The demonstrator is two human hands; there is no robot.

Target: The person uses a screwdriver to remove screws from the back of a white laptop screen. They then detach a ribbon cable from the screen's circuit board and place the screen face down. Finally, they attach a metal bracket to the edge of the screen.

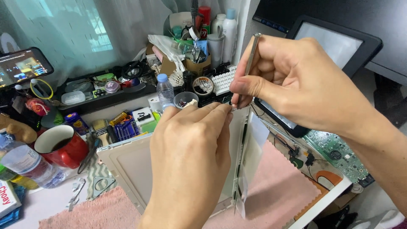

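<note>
Grey-beige metal, the back of a flat display panel (127, 163), stands propped on edge in the lower centre of the frame, its rim running up toward the hands. The right hand (292, 85), upper right of centre, pinches a slim silver precision screwdriver (250, 63) between thumb and forefinger, tip pointing down at the panel's top corner. The left hand (190, 157), in the lower centre, has its fingers pressed together at that same corner, just beside the tip; whether they nip a screw or only steady the edge is hidden.

Likely trouble: the driver could skid off a tiny screw head, which would round it or gouge the frame, and a freed screw could drop among the clutter behind. The panel, held only at its corner, might tip toward the red mug (63, 146) at the left, which appears to hold dark liquid. A green circuit board (339, 152) lies bare at the right edge.

The panel looks thin and stiff, with a shallow raised rectangle stamped into its back.
</note>
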